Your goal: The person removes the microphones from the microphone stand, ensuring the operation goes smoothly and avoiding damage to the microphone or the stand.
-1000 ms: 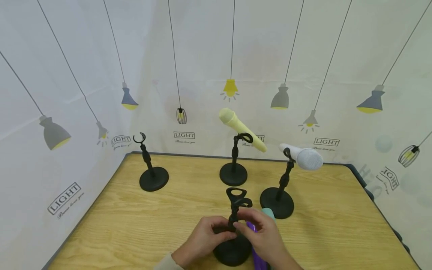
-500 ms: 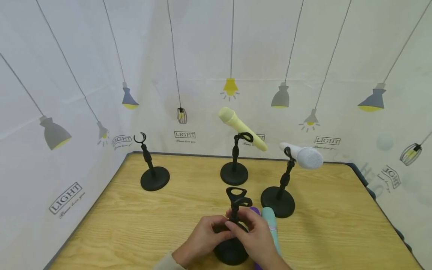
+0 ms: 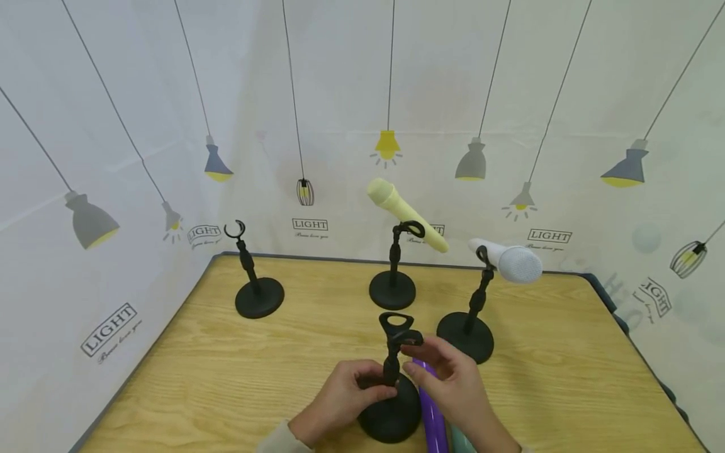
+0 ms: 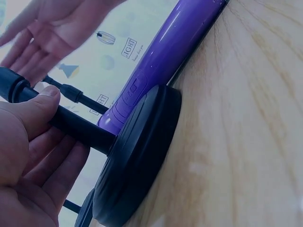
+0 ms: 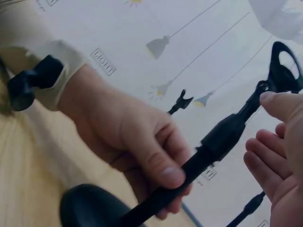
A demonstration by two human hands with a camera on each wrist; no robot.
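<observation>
My left hand (image 3: 354, 393) grips the pole of a black microphone stand (image 3: 391, 418) just above its round base, thumb on the near side. The stand's clip holder is bare at the top. Beside the upper pole, just under the clip, is my right hand (image 3: 450, 384) with its fingers loosely spread; in the right wrist view its thumb (image 5: 277, 101) overlaps the joint, and I cannot tell whether it touches. A purple microphone (image 3: 433, 418) lies on the table against the right of the base. A teal microphone (image 3: 461, 441) next to it is mostly hidden by my right hand.
Behind stand a holder with a pale yellow microphone (image 3: 410, 214), another with a white microphone (image 3: 512, 261), and a bare black stand (image 3: 259, 297) at the back left. The wooden table (image 3: 238, 384) meets a printed cloth backdrop (image 3: 340, 82) on three sides.
My right hand has let go of the pole and moved a little up and right, its fingers spreading. My left hand keeps its grip, and the stand stays in place.
</observation>
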